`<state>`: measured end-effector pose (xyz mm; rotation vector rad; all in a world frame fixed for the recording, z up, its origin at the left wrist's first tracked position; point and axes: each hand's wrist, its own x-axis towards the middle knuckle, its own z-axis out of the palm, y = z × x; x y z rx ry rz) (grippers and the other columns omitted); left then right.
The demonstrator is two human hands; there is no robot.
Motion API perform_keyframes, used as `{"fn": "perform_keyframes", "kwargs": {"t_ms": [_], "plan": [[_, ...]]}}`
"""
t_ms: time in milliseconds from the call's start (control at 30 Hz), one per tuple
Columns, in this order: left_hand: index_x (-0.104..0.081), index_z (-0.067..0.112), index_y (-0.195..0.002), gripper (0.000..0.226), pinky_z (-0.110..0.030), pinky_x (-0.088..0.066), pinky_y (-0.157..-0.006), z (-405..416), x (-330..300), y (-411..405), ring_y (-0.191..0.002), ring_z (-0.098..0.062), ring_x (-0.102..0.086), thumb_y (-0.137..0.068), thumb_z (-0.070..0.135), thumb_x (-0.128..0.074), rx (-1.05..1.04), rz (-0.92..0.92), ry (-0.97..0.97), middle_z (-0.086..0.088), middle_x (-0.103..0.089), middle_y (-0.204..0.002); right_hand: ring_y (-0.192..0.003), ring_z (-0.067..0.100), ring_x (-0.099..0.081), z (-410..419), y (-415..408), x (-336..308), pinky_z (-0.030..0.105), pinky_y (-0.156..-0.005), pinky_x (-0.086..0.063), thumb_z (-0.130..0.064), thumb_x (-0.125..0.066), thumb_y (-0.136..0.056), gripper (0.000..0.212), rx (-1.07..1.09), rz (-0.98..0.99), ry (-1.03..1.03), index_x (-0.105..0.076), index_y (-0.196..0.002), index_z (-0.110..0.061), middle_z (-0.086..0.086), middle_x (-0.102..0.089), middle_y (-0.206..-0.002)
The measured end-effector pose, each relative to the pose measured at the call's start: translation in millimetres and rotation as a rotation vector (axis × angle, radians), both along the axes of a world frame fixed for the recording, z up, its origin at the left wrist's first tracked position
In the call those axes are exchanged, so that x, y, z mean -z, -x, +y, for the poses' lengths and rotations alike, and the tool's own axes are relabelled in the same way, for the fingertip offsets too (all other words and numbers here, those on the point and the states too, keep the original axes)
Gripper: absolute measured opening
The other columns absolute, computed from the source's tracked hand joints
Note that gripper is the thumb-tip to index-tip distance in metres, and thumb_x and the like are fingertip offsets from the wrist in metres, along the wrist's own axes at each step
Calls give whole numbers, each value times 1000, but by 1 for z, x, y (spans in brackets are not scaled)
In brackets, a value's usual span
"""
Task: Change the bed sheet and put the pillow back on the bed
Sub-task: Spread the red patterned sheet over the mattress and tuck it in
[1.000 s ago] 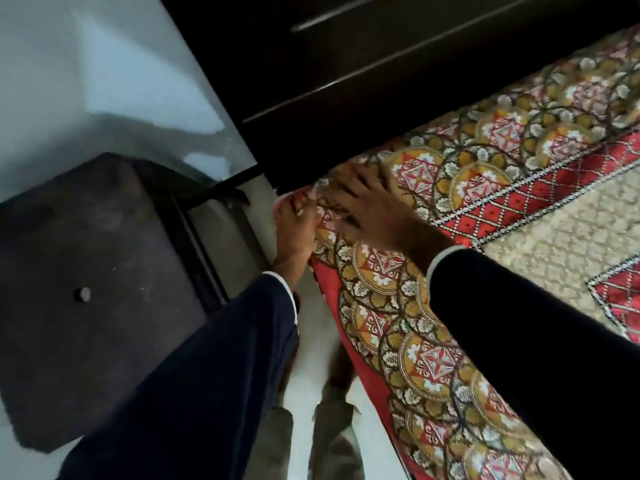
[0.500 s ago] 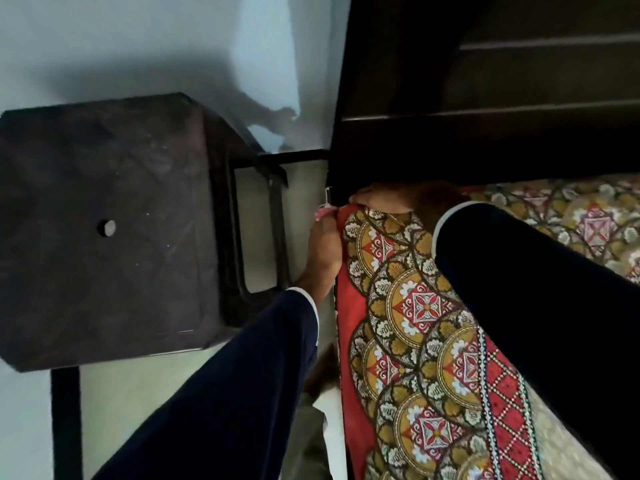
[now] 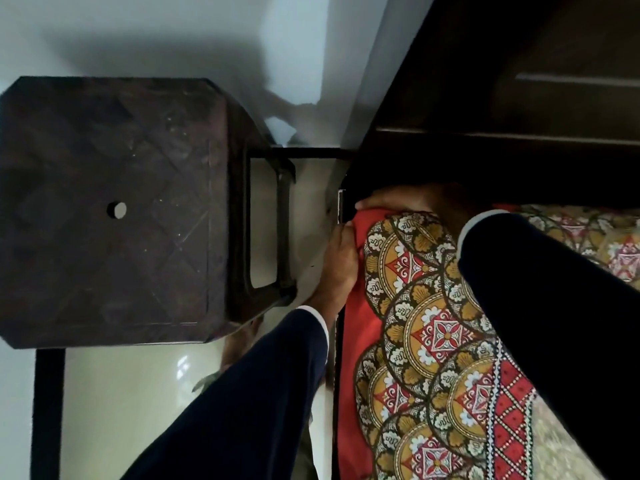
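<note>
A red and mustard patterned bed sheet [image 3: 429,327] covers the mattress on the right. My left hand [image 3: 341,265] grips the sheet's red edge at the bed's corner, on its outer side. My right hand [image 3: 405,200] presses down on the sheet's corner against the dark headboard [image 3: 502,98], with its fingers partly hidden behind the mattress edge. Both arms wear dark sleeves. No pillow is in view.
A dark brown plastic stool [image 3: 114,209] stands on the pale floor [image 3: 121,410] just left of the bed. A narrow gap separates stool and bed. A white wall [image 3: 173,29] lies behind the stool. A foot shows below my left arm.
Both hands have moved from the sheet's top surface down to the mattress corner by the headboard. The view has swung so the stool fills the left.
</note>
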<state>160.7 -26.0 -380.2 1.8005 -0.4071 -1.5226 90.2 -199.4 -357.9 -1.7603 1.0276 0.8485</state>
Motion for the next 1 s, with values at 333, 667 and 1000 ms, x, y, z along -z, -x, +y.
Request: {"fn": "perform_keyframes", "kwargs": {"t_ms": [333,667,1000], "plan": [[-64,6,-92,35,-41,-57,-83,-23,32,-30,-88,-35,-67,-107,24,-38,476,-208,-112,-19,-68,-97,-113,29,-56,14,3,-3,43,-111,-41,-29,-50,-103,41,297,23,-61,-57,-131,0,22,-58,-133],[-75,25,-110,33,-43,-45,-103,-7,51,-47,-111,-29,-46,-89,50,-67,598,-397,-14,-5,-41,-111,-83,18,-59,15,0,-2,29,-78,-47,-26,-49,-103,22,262,46,-45,-66,-98,-14,8,-64,-97],[-73,25,-85,15,-45,-55,-71,1,45,-44,-87,-20,-57,-78,37,-79,520,-864,176,0,-52,-96,-114,25,-56,21,2,1,34,-103,-40,-24,-44,-106,30,39,88,108,-64,-122,-9,13,-61,-129]]}}
